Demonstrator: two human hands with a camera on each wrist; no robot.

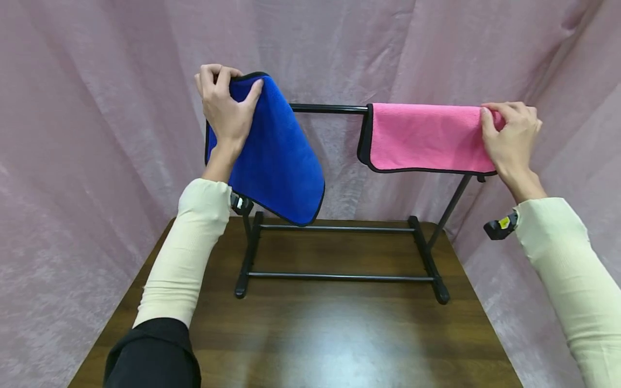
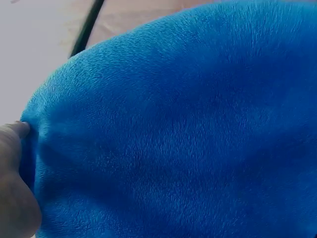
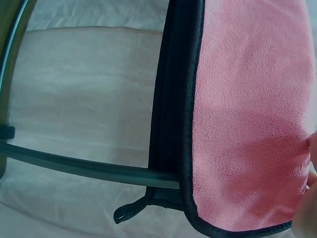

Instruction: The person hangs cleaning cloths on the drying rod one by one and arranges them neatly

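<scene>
Hands raised at the rack: left hand grips the blue towel at its top corner; right hand pinches the pink towel at its end.

Both arms reach up and forward in cream sleeves, the left hand raised higher with fingers curled in a grip, the right hand pinching.
</scene>
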